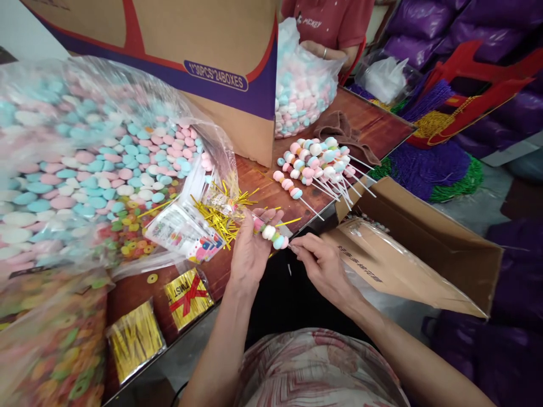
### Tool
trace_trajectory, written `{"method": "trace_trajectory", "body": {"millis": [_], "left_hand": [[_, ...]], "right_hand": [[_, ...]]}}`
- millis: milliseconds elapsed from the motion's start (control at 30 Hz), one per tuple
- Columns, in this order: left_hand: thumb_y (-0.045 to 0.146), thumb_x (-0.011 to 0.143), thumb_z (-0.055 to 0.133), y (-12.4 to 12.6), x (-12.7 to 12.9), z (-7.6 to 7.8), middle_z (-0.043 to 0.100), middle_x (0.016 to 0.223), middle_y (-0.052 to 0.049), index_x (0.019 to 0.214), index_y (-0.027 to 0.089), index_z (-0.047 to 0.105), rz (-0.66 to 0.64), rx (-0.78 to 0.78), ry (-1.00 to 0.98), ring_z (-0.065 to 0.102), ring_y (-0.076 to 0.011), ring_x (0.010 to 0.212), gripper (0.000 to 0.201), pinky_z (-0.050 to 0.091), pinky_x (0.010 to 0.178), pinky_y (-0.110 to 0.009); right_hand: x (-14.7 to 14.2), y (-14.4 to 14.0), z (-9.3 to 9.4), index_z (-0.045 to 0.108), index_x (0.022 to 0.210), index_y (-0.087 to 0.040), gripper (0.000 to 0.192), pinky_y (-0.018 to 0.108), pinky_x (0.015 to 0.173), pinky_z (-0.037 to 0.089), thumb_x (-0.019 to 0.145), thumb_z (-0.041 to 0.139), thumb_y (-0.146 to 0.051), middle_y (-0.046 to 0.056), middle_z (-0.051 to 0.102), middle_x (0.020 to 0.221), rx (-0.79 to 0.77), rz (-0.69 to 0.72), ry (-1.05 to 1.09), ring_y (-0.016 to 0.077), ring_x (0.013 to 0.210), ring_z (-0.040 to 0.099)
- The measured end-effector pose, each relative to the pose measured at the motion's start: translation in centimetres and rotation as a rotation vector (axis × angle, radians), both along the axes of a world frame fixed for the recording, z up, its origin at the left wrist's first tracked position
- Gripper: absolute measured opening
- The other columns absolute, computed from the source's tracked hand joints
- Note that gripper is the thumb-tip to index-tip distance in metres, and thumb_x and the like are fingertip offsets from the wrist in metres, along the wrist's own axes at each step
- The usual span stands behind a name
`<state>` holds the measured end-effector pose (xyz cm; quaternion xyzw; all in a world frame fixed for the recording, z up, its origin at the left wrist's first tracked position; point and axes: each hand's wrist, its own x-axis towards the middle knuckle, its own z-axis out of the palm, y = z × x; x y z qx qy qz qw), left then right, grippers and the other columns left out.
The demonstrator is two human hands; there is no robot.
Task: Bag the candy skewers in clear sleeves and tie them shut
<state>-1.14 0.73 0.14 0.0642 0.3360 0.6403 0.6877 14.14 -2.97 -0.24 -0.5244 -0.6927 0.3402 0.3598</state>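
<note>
Two hands meet at the near edge of the counter [254, 181], head view only. Left hand [250, 249] has its fingers [265, 216] closed round a candy skewer [271, 233]; beads in pink, white, blue and green show past the thumb. Right hand [322, 263] sits just right of the skewer, fingers pinched on its stick end; the stick itself is too thin to make out there. Skewer hangs just off the counter edge, over a dark lap.

Relative to the skewer: gold twist ties [220, 217] scattered just left, touching printed bags [186, 232]. Pile of finished skewers [316, 164] lies beyond, up and right. Big clear bag of pastel candy [102, 164] is far left; packs of gold ties [189, 294] below left. Carton [229, 68] stands behind. Open box [445, 249] with plastic liner is at right, below counter level. Another person in a red shirt [331, 20] sits at the far end, hand on a second candy bag [301, 90].
</note>
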Motion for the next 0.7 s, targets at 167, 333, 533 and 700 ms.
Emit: {"method": "trace_trajectory", "body": {"millis": [167, 333, 533, 700], "left_hand": [[0.04, 0.091, 0.062, 0.1, 0.2, -0.3, 0.072, 0.09, -0.004, 0.09, 0.017, 0.063, 0.009, 0.039, 0.024, 0.07, -0.0229, 0.103, 0.023, 0.051, 0.097, -0.038], [0.041, 0.095, 0.055, -0.3, 0.4, -0.1, 0.074, 0.091, -0.007, 0.094, 0.016, 0.065, -0.088, 0.019, 0.047, 0.07, -0.023, 0.102, 0.027, 0.054, 0.086, -0.032], [0.036, 0.095, 0.055, -0.5, 0.4, -0.1, 0.074, 0.09, -0.008, 0.094, 0.015, 0.066, -0.185, 0.043, 0.073, 0.07, -0.0244, 0.101, 0.023, 0.054, 0.082, -0.032], [0.035, 0.096, 0.052, -0.5, -0.4, 0.4, 0.074, 0.092, -0.008, 0.09, 0.015, 0.065, -0.289, -0.04, -0.007, 0.071, -0.024, 0.098, 0.024, 0.053, 0.087, -0.034]], "right_hand": [[0.0, 0.4, 0.6, 0.067, 0.083, -0.017, 0.016, 0.022, 0.05, 0.033, 0.091, 0.056, -0.026, -0.002, 0.054, 0.066, -0.331, 0.014, 0.305, 0.0085, 0.056, 0.045], [-0.4, 0.9, 0.5, 0.067, 0.082, -0.015, 0.023, 0.022, 0.042, 0.015, 0.085, 0.064, -0.037, -0.004, 0.05, 0.059, -0.621, 0.042, 0.597, 0.004, 0.044, 0.026], [-1.2, 0.7, 0.3, 0.062, 0.078, -0.017, 0.022, 0.024, 0.049, 0.03, 0.092, 0.053, -0.03, -0.001, 0.052, 0.063, -0.312, 0.045, 0.355, 0.0087, 0.052, 0.039], [-0.4, 0.8, 0.0, 0.063, 0.087, -0.018, 0.021, 0.026, 0.063, 0.038, 0.097, 0.045, -0.016, 0.002, 0.054, 0.073, 0.348, 0.023, -0.225, 0.0122, 0.065, 0.048]]}}
